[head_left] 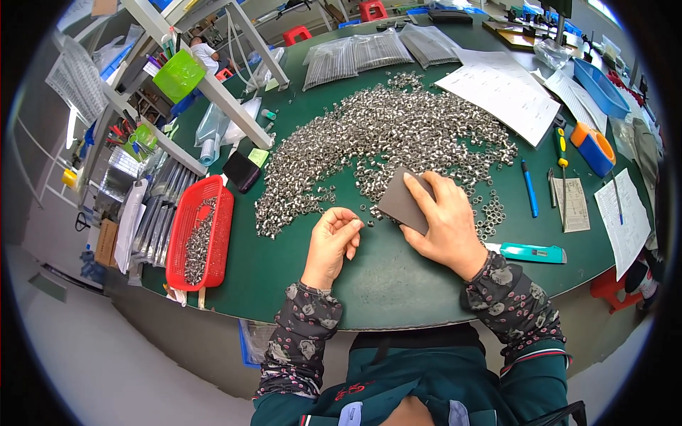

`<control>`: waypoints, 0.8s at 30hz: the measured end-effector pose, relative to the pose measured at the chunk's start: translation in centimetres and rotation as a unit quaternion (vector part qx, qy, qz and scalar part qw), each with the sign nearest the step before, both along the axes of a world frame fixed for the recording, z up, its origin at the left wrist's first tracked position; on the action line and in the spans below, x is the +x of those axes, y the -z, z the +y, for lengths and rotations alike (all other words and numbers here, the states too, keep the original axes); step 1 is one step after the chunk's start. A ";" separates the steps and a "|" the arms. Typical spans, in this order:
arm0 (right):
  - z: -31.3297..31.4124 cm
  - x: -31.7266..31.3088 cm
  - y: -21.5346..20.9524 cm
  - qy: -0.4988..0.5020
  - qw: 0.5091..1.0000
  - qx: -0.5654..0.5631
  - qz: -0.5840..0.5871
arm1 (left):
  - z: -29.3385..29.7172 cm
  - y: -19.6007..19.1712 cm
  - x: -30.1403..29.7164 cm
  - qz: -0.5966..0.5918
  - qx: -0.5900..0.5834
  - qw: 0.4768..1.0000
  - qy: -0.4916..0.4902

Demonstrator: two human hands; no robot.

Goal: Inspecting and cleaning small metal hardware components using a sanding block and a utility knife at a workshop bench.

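A wide heap of small metal rings is spread over the green table. My right hand grips a flat brown-grey rectangular block, tilted at the near edge of the heap. To its left my left hand is closed, thumb and forefinger pinched together at the tips. A tiny ring seems to sit in that pinch, but it is too small to make out surely. A few loose rings lie on the table between the two hands.
A red basket holding metal pieces stands at the left. At the right lie a teal utility knife, a blue pen, a yellow-handled screwdriver and an orange-blue tape roll. Papers and bagged rods lie behind.
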State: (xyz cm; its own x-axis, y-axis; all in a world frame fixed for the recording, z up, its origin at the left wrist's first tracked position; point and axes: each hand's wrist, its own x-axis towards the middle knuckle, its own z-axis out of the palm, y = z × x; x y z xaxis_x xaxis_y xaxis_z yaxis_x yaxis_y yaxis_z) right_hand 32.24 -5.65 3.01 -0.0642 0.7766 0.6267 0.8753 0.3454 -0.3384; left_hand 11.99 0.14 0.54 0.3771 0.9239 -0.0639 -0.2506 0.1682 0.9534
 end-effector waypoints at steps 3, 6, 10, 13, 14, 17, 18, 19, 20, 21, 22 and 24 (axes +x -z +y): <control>-0.3 0.0 0.1 -0.006 1.000 -0.011 0.000 | -0.1 0.0 0.1 0.024 0.013 1.000 0.002; -0.4 0.0 0.1 -0.014 1.000 0.001 -0.006 | 0.0 0.2 0.1 0.024 0.010 1.000 0.000; -0.5 -0.2 0.0 -0.021 1.000 0.008 -0.013 | -0.1 0.2 0.0 0.025 0.015 1.000 -0.011; -0.5 -0.1 0.1 -0.022 1.000 0.006 -0.011 | -0.1 0.2 0.0 0.024 0.018 0.999 -0.015; -0.5 -0.1 0.1 -0.022 1.000 0.007 -0.011 | -0.1 0.2 0.0 0.023 0.017 0.999 -0.015; -0.5 -0.2 0.1 -0.023 1.000 0.002 -0.009 | 0.0 0.2 -0.1 0.023 0.016 0.999 -0.018; -0.5 -0.2 0.1 -0.023 1.000 0.002 -0.010 | 0.0 0.2 -0.1 0.023 0.016 0.999 -0.017; -0.5 -0.1 0.1 -0.023 1.000 0.002 -0.010 | 0.0 0.1 0.0 0.022 0.016 0.999 -0.017; -0.5 -0.1 0.1 -0.023 1.000 0.002 -0.010 | 0.0 0.1 0.0 0.020 0.016 1.000 -0.016; -0.5 -0.1 0.1 -0.024 1.000 0.002 -0.010 | 0.0 0.1 0.0 0.020 0.016 1.000 -0.017; -0.5 -0.2 0.1 -0.027 1.000 -0.002 -0.010 | 0.0 0.2 -0.1 0.020 0.018 1.000 -0.016; -0.6 -0.2 0.1 -0.031 0.999 -0.006 -0.011 | 0.1 0.2 -0.1 0.020 0.019 0.999 -0.016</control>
State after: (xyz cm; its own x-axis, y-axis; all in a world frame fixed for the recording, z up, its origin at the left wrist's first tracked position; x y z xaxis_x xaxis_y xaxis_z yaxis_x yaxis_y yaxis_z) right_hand 31.99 -6.21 2.92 -0.1263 0.7783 0.6150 0.8595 0.3954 -0.3238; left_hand 11.84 0.20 0.33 0.3460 0.9372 -0.0427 -0.2165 0.1240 0.9684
